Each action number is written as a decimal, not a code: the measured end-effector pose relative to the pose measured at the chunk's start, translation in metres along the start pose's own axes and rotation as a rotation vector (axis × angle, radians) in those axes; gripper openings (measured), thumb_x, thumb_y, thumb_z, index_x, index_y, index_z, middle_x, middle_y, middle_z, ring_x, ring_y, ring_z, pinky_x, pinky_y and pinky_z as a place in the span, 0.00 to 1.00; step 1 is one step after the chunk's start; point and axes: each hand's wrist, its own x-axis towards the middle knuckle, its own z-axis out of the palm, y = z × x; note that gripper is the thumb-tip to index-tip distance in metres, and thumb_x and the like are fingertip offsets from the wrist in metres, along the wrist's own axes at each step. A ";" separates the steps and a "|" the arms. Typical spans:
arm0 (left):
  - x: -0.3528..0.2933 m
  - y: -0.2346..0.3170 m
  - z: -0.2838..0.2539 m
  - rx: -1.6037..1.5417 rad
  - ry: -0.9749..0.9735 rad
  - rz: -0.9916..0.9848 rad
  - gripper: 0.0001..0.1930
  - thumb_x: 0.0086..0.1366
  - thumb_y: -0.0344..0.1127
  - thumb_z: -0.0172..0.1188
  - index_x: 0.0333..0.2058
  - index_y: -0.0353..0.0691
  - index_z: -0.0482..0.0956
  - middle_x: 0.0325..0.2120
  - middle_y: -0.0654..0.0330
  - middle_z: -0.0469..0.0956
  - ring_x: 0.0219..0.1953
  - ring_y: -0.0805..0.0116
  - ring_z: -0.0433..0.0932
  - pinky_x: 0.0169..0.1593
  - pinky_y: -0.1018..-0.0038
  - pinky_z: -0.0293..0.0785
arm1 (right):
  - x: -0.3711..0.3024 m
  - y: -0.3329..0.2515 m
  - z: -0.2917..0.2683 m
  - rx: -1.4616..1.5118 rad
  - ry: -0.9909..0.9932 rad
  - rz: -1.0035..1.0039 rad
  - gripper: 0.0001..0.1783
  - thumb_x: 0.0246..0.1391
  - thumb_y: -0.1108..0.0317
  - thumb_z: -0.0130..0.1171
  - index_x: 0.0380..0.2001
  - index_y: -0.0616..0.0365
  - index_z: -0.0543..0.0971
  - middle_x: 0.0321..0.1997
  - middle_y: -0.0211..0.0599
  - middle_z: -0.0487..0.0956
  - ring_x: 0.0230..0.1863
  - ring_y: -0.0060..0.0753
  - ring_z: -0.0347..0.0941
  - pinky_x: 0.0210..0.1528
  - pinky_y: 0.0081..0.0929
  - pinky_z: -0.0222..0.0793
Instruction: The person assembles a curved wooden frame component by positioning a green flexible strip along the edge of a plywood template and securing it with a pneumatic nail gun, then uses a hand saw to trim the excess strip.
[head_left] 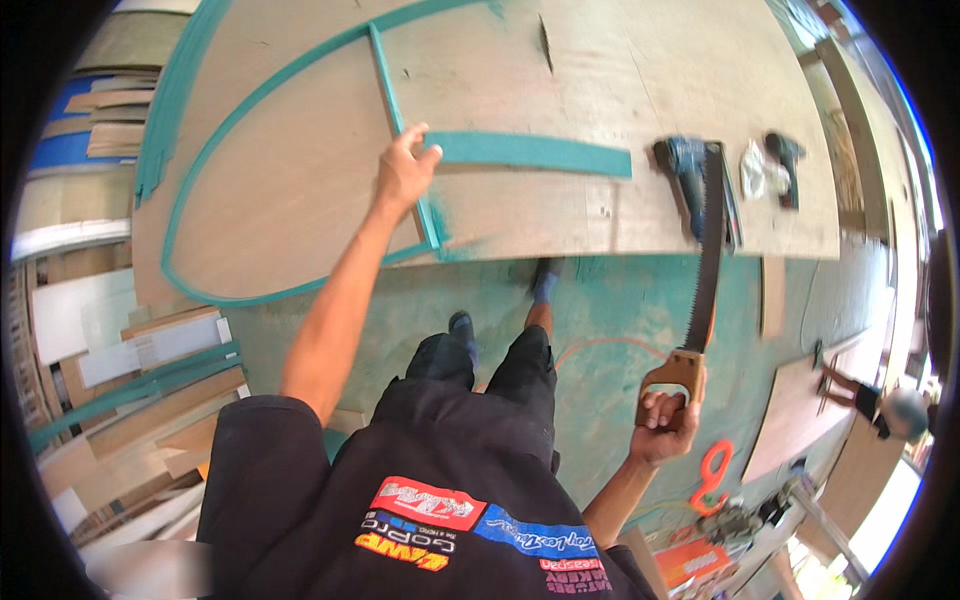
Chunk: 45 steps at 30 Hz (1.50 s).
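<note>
My right hand point(665, 425) is closed around the wooden handle of a handsaw point(708, 260), whose long toothed blade points up and away over the table's near edge. My left hand point(405, 168) is closed at the left end of a flat green wooden strip point(540, 154), thumb and fingers about its end. This strip lies crosswise on the plywood tabletop point(560, 220). It meets a thin green crosspiece point(385, 75) beside my hand. The crosspiece spans a curved green frame point(215, 150) lying on the left of the table.
A blue cordless power tool point(688, 165) lies behind the saw blade, with a clear plastic bag point(760, 172) and a cordless drill point(788, 165) to its right. Wood boards point(150, 350) are stacked at the left. An orange cord point(610, 343) crosses the green floor. Another person point(890, 408) is at the far right.
</note>
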 end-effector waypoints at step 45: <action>-0.205 0.021 -0.038 0.592 0.379 -0.240 0.36 0.64 0.56 0.67 0.60 0.33 0.71 0.62 0.49 0.67 0.68 0.47 0.62 0.71 0.43 0.54 | 0.400 0.126 0.193 -1.345 -0.871 -0.358 0.25 0.53 0.71 0.58 0.56 0.66 0.79 0.41 0.52 0.83 0.45 0.49 0.81 0.51 0.39 0.75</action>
